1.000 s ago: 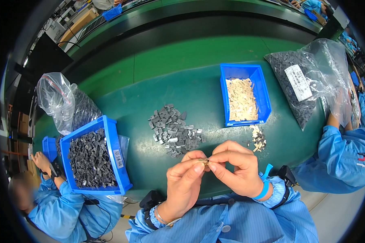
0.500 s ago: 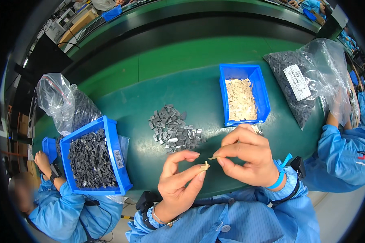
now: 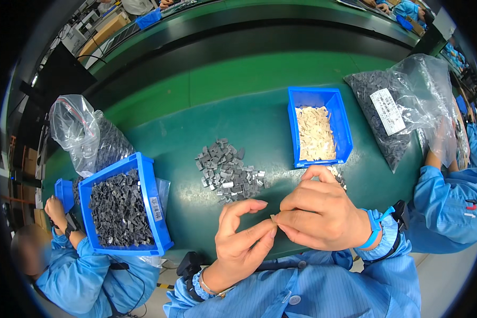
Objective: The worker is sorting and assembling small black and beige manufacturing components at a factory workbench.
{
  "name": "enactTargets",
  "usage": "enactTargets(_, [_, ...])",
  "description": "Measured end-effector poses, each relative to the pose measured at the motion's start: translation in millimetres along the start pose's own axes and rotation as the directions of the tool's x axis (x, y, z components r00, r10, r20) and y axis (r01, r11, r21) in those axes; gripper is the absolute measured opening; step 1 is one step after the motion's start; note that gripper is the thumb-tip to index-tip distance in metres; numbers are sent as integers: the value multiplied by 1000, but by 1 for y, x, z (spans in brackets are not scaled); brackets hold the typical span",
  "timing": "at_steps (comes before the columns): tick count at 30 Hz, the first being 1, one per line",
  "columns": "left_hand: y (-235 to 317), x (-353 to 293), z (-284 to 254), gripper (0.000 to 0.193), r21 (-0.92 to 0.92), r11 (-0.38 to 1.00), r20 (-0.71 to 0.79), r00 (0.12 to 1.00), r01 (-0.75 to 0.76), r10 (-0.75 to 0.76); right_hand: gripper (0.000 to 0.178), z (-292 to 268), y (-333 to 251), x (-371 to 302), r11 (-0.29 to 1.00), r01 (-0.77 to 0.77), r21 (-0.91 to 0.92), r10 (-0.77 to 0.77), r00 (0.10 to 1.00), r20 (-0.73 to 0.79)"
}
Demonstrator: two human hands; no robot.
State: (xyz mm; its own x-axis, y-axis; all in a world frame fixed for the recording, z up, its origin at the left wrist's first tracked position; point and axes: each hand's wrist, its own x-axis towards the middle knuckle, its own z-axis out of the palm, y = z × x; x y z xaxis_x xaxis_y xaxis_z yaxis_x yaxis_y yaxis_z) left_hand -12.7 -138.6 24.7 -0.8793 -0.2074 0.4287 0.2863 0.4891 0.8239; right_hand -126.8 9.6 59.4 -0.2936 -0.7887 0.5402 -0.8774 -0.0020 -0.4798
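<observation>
My left hand (image 3: 243, 239) is closed in a pinch, thumb against a finger, with another finger raised. A small beige piece (image 3: 274, 218) shows only as a sliver where the fingertips of both hands meet. My right hand (image 3: 323, 216) is closed too, its thumb and fingers pressed together at that same spot and covering most of what they hold. Beyond my hands lies a loose pile of small dark grey clips (image 3: 229, 170). A blue bin (image 3: 345, 124) past my right hand holds many flat beige pieces (image 3: 315, 135).
At left stands a larger blue bin (image 3: 156, 185) full of dark parts, with a clear bag (image 3: 77, 130) behind it. A labelled bag of grey parts (image 3: 379, 106) lies at right. Co-workers in blue sit at left (image 3: 98, 270) and right (image 3: 445, 209). Small pieces (image 3: 338, 177) lie beside the beige bin.
My right hand has moved left and met my left fingertips. The beige piece, plainly visible at my left fingertips before, is now mostly covered, as is the thin strip in my right fingers.
</observation>
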Motion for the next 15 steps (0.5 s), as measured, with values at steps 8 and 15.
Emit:
enactTargets(8, [6, 0, -10, 16, 240, 958, 20, 988, -155, 155, 8, -46, 46, 11, 896, -175, -408, 132, 982, -132])
enactTargets(15, [6, -7, -13, 30, 447, 823, -21, 915, -351, 402, 7, -51, 77, -7, 804, -268, -530, 221, 964, -151])
